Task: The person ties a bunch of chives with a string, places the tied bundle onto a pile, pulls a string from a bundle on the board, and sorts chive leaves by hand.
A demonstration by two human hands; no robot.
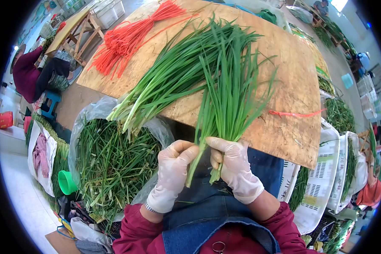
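A bunch of garlic chives (pixel 233 97) hangs over the near edge of the wooden table, leaves on the board and pale stem ends toward me. My right hand (pixel 237 169), in a whitish glove, is closed around the stems near their cut ends. Also gloved, my left hand (pixel 172 167) pinches a few stems at the left side of this bunch between thumb and forefinger. Beside it on the board lies a loose pile of garlic chives (pixel 169 76), partly under the bunch's leaves. The stem parts inside my fingers are hidden.
Red ties (pixel 125 40) are heaped on the wooden table (pixel 294 139); a single red tie (pixel 298 114) lies at right. A plastic-lined container of green trimmings (pixel 114 161) stands left below the table. White crates (pixel 319 169) flank the right. Another person (pixel 31 74) sits far left.
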